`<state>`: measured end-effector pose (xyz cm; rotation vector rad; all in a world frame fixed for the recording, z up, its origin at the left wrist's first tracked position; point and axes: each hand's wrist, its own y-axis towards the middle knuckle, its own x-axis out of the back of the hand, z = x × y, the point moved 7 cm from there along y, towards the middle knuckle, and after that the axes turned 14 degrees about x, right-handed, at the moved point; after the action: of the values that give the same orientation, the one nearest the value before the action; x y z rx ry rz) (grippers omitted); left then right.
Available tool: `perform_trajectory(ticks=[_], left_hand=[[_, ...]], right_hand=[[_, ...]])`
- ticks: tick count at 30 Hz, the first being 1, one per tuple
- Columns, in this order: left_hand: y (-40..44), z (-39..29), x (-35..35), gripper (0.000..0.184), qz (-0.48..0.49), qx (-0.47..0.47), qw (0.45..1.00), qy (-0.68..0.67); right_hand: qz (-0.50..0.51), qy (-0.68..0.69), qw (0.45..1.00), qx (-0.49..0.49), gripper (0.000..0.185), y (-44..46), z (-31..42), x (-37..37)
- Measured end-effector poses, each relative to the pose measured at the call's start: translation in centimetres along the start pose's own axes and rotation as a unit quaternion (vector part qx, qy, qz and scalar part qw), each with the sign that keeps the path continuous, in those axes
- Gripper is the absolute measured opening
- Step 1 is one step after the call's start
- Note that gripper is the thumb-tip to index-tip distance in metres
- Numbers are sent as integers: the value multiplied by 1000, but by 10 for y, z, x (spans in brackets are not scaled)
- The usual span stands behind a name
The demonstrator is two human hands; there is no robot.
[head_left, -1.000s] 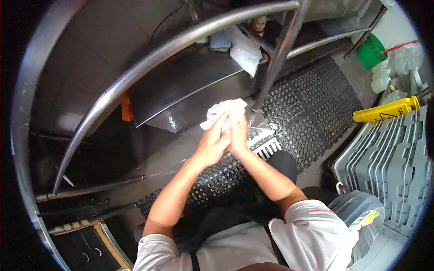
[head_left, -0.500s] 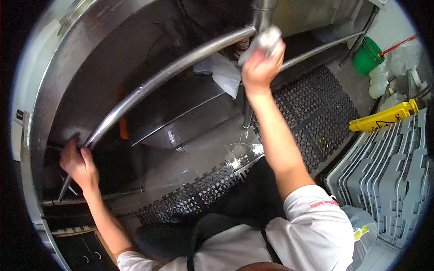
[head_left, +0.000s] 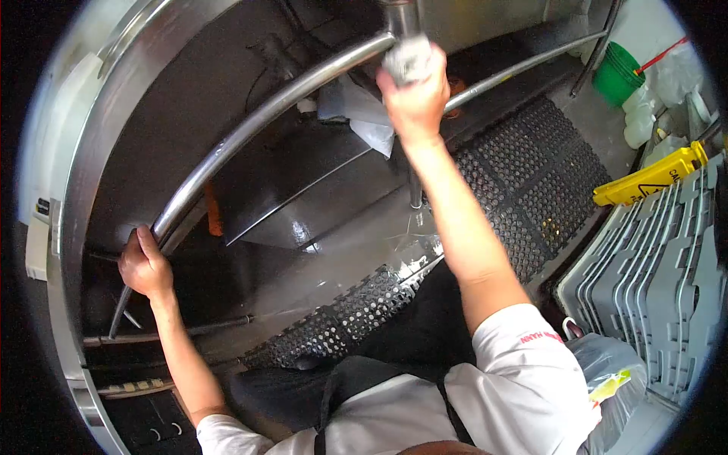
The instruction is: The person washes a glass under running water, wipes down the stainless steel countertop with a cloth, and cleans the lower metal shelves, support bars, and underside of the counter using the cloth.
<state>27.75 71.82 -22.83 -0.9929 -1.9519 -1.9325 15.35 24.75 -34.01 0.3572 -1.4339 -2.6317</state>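
In the head view my right hand (head_left: 417, 106) is closed round a crumpled whitish cloth (head_left: 410, 59). It presses the cloth near the joint where a curved metal rail (head_left: 262, 121) meets an upright steel leg (head_left: 402, 19). My left hand (head_left: 146, 264) is wrapped round a table leg (head_left: 123, 303) at the rail's lower left end, its thumb pointing up along the metal. Behind the rail, a white plastic sheet or bag (head_left: 371, 136) lies in the dark space under the steel counter.
Black perforated rubber mats (head_left: 523, 174) cover part of the wet floor. On the right stand grey stacked crates (head_left: 644, 280), a yellow caution sign (head_left: 652, 176) and a green bucket (head_left: 616, 74). A clear plastic bag (head_left: 607, 379) is beside my right sleeve. An orange object (head_left: 214, 212) shows under the counter.
My right hand, with the cloth, has shifted left within the view, nearer the rail's joint. My left hand has closed more tightly round the leg. The whole view has shifted slightly.
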Motion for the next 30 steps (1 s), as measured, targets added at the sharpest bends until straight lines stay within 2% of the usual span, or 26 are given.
perform_trajectory(ticks=[1, 2, 4, 6, 8, 9, 12, 14, 16, 18, 20, 22, 23, 24, 25, 26, 27, 29, 30], left_hand=[[1, 1, 0, 51, -2, 0, 1000, 2], [1, -1, 1, 50, -6, -7, 1000, -1], [0, -4, 5, 49, -14, -19, 1000, -8], [-1, -6, 10, 48, -33, -26, 999, -7], [-2, -11, 11, 48, -51, -37, 998, -6], [-1, -13, 11, 48, -48, -32, 998, -10], [-1, -12, 12, 49, -23, -17, 1000, -4], [-1, -9, 9, 51, -10, 5, 1000, 5], [-2, -10, 10, 49, -8, 6, 1000, -6], [-2, -20, 19, 46, -34, -10, 999, -32], [-3, -18, 22, 45, -34, -30, 998, -32], [-1, -18, 21, 45, -38, -38, 998, -29], [0, -18, 20, 45, -38, -37, 998, -24], [-3, -17, 18, 45, -32, -36, 999, -17], [-4, -15, 17, 47, -31, -33, 999, -11], [-3, -15, 16, 48, -34, -29, 999, -5], [-2, -15, 16, 50, -35, -25, 999, 1], [-3, -17, 17, 50, -44, -26, 999, -5], [-3, -18, 18, 51, -47, -28, 998, -7]], right_hand=[[-49, -70, 994, 64, 70, -30, -9, 4], [-59, -112, 990, 63, 73, -54, -17, 8], [-12, -213, 967, 139, 83, -87, -17, 14], [16, -231, 960, 155, 87, -81, -7, 14], [8, -179, 971, 159, 88, -42, 4, 4], [29, -171, 977, 122, 84, -10, 23, 0], [21, -62, 994, 90, 64, 45, 38, -2], [53, 67, 996, 20, 58, 37, 15, -3], [47, 75, 995, -42, 64, 5, 0, 2], [-42, -41, 998, 17, 64, -41, -7, 12], [-35, -160, 975, 148, 60, -76, 4, 22], [18, -29, 997, 73, 49, -66, -14, 33], [-33, 101, 994, -31, 35, -56, -30, 39], [-132, 103, 982, -90, 26, -43, -47, 47], [-155, 66, 985, -45, 36, -15, -37, 52], [-179, -2, 980, 90, 47, 24, -3, 53], [-115, 301, 944, -70, 47, 46, 23, 30], [-20, 124, 990, 58, 41, 93, 72, 4], [7, 38, 991, 127, 45, 114, 96, -9]])
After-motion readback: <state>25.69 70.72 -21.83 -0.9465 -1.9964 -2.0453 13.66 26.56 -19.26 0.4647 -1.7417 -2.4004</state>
